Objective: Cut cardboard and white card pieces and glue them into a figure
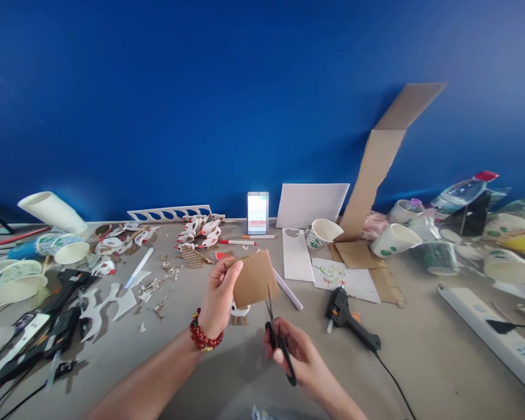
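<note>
A small brown cardboard piece (254, 281) is pinched along its left side by my left hand (221, 291), thumb on top. A red bead bracelet circles that wrist. My right hand (295, 353) grips black-handled scissors (280, 349), with fingers in the handles. The scissor blades point up and overlap the lower right part of the cardboard; whether they cut into it I cannot tell. Under the cardboard, a white cutout with a black mark (240, 311) shows partly on the grey table (236, 373).
A black glue gun (350, 321) with a cord lies to the right, near a white power strip (494, 338). Paper cups, a bottle (461, 192) and cardboard stand behind. On the left are paper scraps, more glue guns and cups. A phone (258, 213) stands by the wall.
</note>
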Motion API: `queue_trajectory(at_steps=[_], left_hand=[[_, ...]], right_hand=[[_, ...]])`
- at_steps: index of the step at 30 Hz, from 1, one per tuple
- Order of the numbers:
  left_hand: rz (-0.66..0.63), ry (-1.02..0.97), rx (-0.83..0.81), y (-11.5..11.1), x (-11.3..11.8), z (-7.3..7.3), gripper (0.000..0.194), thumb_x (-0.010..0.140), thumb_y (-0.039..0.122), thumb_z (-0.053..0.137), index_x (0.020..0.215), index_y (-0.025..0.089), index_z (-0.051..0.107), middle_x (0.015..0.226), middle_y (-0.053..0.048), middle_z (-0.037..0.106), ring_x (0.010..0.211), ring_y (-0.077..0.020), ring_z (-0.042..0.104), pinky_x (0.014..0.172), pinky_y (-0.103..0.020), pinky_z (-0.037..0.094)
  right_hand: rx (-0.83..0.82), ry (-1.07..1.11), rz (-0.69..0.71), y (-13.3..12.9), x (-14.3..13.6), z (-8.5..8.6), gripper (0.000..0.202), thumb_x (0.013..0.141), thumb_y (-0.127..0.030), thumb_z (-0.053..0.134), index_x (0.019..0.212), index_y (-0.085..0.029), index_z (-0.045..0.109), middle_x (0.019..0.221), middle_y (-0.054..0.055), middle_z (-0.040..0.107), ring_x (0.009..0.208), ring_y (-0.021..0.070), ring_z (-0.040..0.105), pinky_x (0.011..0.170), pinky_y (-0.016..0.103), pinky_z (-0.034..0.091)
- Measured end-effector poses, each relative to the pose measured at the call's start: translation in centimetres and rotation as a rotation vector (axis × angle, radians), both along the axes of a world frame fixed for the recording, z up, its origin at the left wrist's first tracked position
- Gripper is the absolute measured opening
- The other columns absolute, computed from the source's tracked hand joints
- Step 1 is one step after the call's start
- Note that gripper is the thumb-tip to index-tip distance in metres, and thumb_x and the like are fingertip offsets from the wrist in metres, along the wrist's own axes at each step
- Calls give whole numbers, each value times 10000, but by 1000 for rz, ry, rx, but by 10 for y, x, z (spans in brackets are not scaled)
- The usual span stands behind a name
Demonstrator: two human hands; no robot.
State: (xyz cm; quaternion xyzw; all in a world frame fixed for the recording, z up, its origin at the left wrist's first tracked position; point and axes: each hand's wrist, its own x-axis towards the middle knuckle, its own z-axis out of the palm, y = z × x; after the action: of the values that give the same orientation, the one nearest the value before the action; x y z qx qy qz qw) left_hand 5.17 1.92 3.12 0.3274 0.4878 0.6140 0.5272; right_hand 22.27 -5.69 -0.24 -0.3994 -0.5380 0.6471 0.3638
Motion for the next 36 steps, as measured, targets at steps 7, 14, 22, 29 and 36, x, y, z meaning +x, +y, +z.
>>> queue_trajectory(at_steps=[7, 14, 22, 29, 36], left_hand=[[-38, -24, -34, -1, -4, 4, 221, 761, 412, 693, 841, 210, 654, 786, 16, 696, 703, -138, 652, 624, -225, 503], [-61, -59, -63, 0, -5, 7, 240, 749, 411, 712, 846, 200, 652, 740, 21, 686, 677, -138, 644, 596, -217, 489], [-51, -68, -56, 0, -6, 7, 235, 744, 397, 726, 839, 193, 656, 756, 19, 693, 675, -132, 637, 593, -205, 484], [-56, -65, -62, 0, -6, 8, 247, 740, 405, 737, 847, 197, 658, 732, 26, 675, 674, -127, 629, 595, -195, 482], [-74, -91, -46, 0, -7, 3, 255, 745, 406, 736, 862, 190, 666, 754, 10, 682, 682, -136, 631, 605, -208, 487]], right_hand=[[-15, 9, -6, 4, -4, -3, 593, 693, -743, 642, 781, -166, 539, 707, 7, 532, 650, 138, 468, 575, 234, 341], [-6, -20, 8, 10, -4, 1, 550, 736, -714, 623, 769, -171, 535, 688, 3, 521, 637, 140, 465, 573, 244, 326], [22, -21, 23, 9, -3, -3, 548, 755, -703, 616, 780, -161, 539, 687, 1, 504, 639, 137, 461, 574, 245, 321], [39, -16, 36, 9, -2, -8, 540, 765, -686, 621, 787, -153, 536, 693, 0, 497, 640, 131, 454, 576, 243, 311], [45, -33, 28, 9, -2, -7, 535, 782, -690, 593, 758, -161, 519, 666, -12, 467, 614, 124, 432, 558, 243, 296]])
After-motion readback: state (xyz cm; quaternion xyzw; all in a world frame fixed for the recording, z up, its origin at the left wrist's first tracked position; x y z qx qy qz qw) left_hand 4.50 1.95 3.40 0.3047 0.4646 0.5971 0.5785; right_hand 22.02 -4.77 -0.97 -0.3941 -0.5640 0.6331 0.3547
